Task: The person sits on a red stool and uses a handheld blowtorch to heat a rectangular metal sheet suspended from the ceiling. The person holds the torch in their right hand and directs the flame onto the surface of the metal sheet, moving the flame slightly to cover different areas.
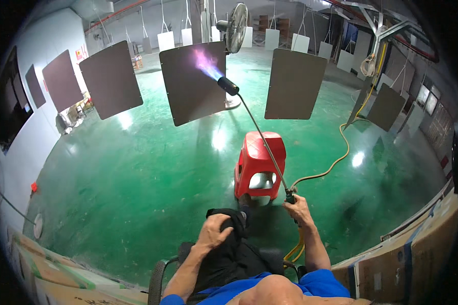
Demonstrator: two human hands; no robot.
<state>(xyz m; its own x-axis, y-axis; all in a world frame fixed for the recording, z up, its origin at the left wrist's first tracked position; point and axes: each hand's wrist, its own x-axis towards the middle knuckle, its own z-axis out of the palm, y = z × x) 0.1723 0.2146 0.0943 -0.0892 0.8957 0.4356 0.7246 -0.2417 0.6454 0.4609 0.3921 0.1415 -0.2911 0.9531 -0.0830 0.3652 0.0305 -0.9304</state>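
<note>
My right hand (299,211) is wrapped round the handle of a long gas torch (259,133). Its thin metal tube slants up and away past a red plastic stool (259,152) to a black burner head (228,86). A blue and violet flame (208,65) shoots from the burner, in front of a dark hanging panel (188,96); whether it touches the panel I cannot tell. My left hand (215,232) holds nothing and rests on my raised left knee, thumb apart from the fingers.
More dark panels (296,84) hang in a row, with white panels (300,42) farther back. A standing fan (235,28) is behind the heated panel. The yellow hose (345,147) crosses the green floor from the right. Cardboard boxes (392,269) flank my chair (156,282).
</note>
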